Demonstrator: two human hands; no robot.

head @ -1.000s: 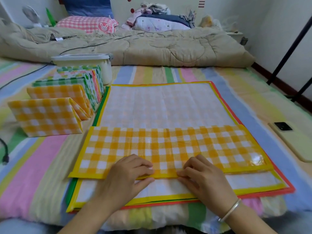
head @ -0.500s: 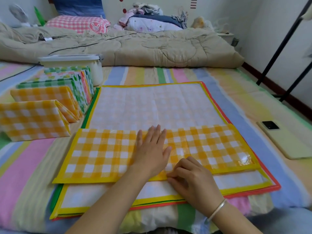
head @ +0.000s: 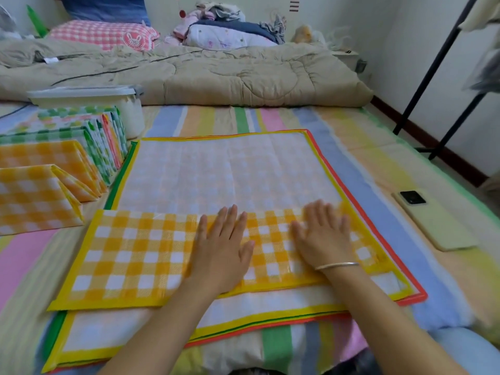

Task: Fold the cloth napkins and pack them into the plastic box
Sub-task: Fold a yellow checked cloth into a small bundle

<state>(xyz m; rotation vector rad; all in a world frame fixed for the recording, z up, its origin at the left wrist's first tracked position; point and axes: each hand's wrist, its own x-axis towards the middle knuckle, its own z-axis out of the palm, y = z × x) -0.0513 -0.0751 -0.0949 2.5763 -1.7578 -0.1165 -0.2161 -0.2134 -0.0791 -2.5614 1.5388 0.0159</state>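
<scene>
Under flat fingers of left hand [head: 224, 247], right hand [head: 323, 236]: folded yellow napkin flap [head: 135, 255].

Right hand [head: 323, 236] uncurled, now flat beside left hand [head: 223, 247] on folded flap [head: 135, 255].

**A bright room with many colours**

A sheet [head: 270, 117] with pink, blue, green and yellow stripes is lying spread out wide. A puffy tan quilt [head: 230, 77] is lying bunched across the far end, and a thin black cable [head: 108, 74] is running over it. Behind it, a pink checked pillow [head: 97, 33] with a bunny on it is leaning by a blue pillow [head: 105, 9]. A pile of clothes [head: 224, 25] is sitting near the pale wall [head: 392, 28]. On the right, black metal poles [head: 436, 64] are standing by the wall, above a dark red strip [head: 430, 140] along its bottom. A phone [head: 435, 226] is lying on the sheet with its back up. Soft daylight is filling the room.
</scene>
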